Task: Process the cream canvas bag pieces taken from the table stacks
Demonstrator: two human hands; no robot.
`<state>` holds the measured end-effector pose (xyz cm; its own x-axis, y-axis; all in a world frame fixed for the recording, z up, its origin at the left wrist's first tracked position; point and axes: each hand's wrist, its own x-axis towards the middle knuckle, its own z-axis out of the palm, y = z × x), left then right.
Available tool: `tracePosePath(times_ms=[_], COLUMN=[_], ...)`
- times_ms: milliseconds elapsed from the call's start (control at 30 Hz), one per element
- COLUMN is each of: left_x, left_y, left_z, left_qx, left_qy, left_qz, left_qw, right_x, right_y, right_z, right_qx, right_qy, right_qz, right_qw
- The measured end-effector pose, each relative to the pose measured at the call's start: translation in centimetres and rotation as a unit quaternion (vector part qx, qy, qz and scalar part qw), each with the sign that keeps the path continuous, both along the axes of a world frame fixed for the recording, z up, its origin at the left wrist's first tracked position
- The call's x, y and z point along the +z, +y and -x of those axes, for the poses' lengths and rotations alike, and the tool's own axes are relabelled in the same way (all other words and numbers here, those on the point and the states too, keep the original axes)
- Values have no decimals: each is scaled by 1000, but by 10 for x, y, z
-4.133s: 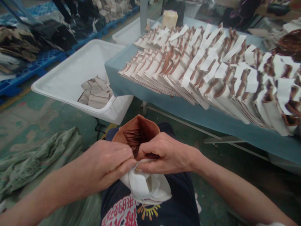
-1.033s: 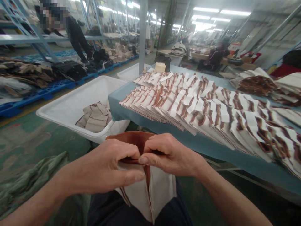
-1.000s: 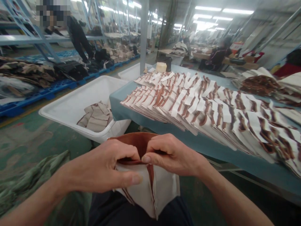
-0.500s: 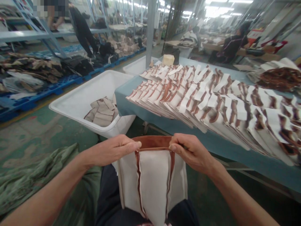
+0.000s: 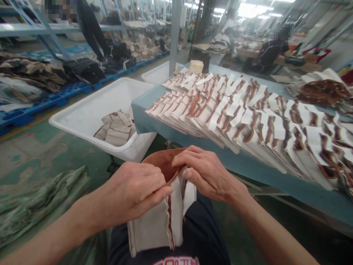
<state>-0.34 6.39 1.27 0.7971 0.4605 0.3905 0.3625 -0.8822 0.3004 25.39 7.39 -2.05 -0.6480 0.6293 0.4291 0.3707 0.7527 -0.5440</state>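
Note:
A cream canvas bag (image 5: 154, 228) with brown trim and a brown lining hangs over my lap. My left hand (image 5: 135, 189) is closed on its top edge at the left, thumb pressed against the cloth. My right hand (image 5: 205, 173) pinches the bag's rim from the right, its fingers curled over the brown lining (image 5: 162, 165). Both hands nearly touch above the bag's mouth.
A blue-covered table (image 5: 248, 165) at the right carries several overlapping rows of the same bags (image 5: 220, 110). A white tub (image 5: 91, 106) with a few folded bags stands on the green floor ahead. Green cloth (image 5: 35, 202) lies at the left. People work in the background.
Half a second ago my hands held the bag's top edge stretched wide apart. They have come back together over the mouth, and the bag now hangs narrower and folded.

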Motion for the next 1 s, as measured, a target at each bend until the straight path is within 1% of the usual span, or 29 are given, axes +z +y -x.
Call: tracePosePath(times_ms=[67, 133, 233, 300, 333, 400, 433, 533, 600, 633, 700, 767, 867, 1000], left_x=[5, 8, 8, 7, 7, 10, 12, 22, 27, 28, 26, 21, 12, 4], left_y=[7, 17, 28, 31, 32, 34, 36, 47, 56, 60, 64, 66, 64, 64], left_z=[0, 2, 7, 10, 11, 14, 16, 25, 33, 36, 44, 50, 59, 68], left_qx=[-10, -15, -20, -15, -10, -8, -16, -46, -44, -37, -19, -5, 3, 34], left_qy=[-6, -5, 0, 8, 16, 39, 48, 61, 67, 72, 75, 80, 85, 59], left_qz=[17, 54, 141, 202, 232, 306, 349, 482, 529, 538, 529, 522, 528, 530], left_qw=[1000, 998, 990, 979, 972, 951, 936, 873, 845, 839, 845, 849, 845, 845], right_x=[12, 16, 11, 5, 1, -5, -8, -14, -18, -19, -22, -26, -32, -41], right_y=[1, 5, 11, 12, 11, 8, 6, 3, 4, 5, 6, 7, 8, 12], right_z=[15, 28, 38, 41, 42, 43, 43, 43, 41, 40, 37, 34, 31, 30], right_qx=[31, 46, 63, 68, 60, 40, 33, 35, 34, 32, 24, 21, 9, -4], right_qy=[22, 43, 76, 82, 78, 72, 73, 89, 96, 98, 103, 101, 93, 93], right_qz=[17, 58, 160, 199, 195, 148, 116, 39, 7, -4, -20, -27, -35, -39], right_qw=[999, 996, 982, 974, 976, 986, 990, 995, 995, 995, 994, 994, 995, 995])
